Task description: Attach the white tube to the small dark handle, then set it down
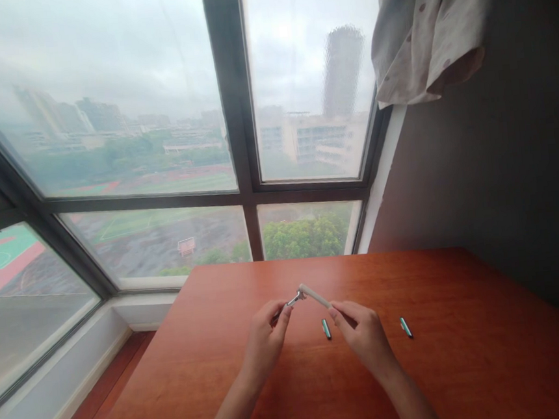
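Observation:
Above the table, my left hand [267,336] is closed round a razor handle [294,298] with a silver neck and end. A slim beige stick [315,295] is pinched in my right hand [362,331], and its far tip meets or nearly meets the metal end of the handle. I cannot tell whether the two touch. Just left of my right fingers lies a green and black razor cartridge [326,328]. Another razor cartridge [406,327], of the same look, rests farther right.
The reddish-brown wooden table [215,371] reaches up to large windows with a dark frame [239,109]. A spotted cloth [421,40] hangs at the upper right, by a dark wall [501,170]. To the left is a white sill [83,370].

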Available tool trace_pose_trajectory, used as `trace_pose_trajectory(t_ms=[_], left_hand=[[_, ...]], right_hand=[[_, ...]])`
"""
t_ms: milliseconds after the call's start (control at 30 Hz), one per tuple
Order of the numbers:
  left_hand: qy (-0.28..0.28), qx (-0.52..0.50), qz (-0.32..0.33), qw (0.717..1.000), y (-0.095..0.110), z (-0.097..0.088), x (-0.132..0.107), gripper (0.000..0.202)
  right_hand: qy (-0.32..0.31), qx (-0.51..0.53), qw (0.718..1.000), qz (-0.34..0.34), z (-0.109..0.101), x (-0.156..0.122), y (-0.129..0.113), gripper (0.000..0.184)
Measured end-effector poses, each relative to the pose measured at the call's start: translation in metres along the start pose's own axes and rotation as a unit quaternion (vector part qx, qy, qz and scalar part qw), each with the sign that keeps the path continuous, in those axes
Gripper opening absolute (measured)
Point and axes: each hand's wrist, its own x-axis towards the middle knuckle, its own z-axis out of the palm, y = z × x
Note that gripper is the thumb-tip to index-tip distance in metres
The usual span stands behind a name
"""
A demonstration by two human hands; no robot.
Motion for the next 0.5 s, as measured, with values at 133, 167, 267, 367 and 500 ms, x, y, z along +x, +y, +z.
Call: trace_pose_trajectory(t_ms=[133, 167, 267, 367, 500], left_hand=[[0.005, -0.013, -0.008, 1.000, 0.0025, -0.0008, -0.0001, 0.030], [0.005, -0.015, -0.007, 1.000, 0.0031, -0.0006, -0.0003, 0.030], [0.005, -0.022, -0.003, 1.000, 0.0046, 0.0002, -0.0009, 0.030], [0.014, -0.029, -0.009, 0.999, 0.0060, -0.0011, -0.0003, 0.031], [0.036, -0.047, -0.024, 0.998, 0.0064, -0.0054, 0.0018, 0.032]], right_hand=[[-0.007, -0.005, 1.000, -0.001, -0.0005, -0.0003, -0.0019, 0.032], [-0.005, -0.004, 1.000, 0.001, -0.0006, -0.0004, -0.0022, 0.033], [0.002, -0.002, 1.000, 0.004, -0.0008, -0.0005, -0.0020, 0.035], [0.005, -0.013, 1.000, 0.001, -0.0002, -0.0001, -0.0009, 0.036], [-0.006, -0.007, 1.000, 0.007, -0.0003, 0.0003, -0.0021, 0.035]])
